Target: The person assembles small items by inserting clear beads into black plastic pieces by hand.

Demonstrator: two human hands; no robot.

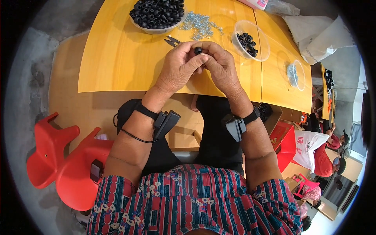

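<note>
Both hands meet over the near part of the yellow table (117, 66). Between their fingertips is a small round black part (198, 50) with a hollow look. My left hand (178, 66) is closed on it, thumb pointing right. My right hand (221, 64) pinches it from the other side, its fingertips partly hidden. Just beyond the left hand lie dark-bladed scissors (171, 41), their handles covered by the hand. Farther off, a bowl (156, 30) is heaped with similar black parts, beside a loose pile of small shiny clear-blue pieces (200, 24).
Right of my hands stands a clear tub (263, 47) holding some black parts. Farther right is a smaller clear tub (301, 80) with shiny pieces. White plastic bags (317, 39) lie at the far right. Red chairs (51, 149) stand at left; several people sit at right.
</note>
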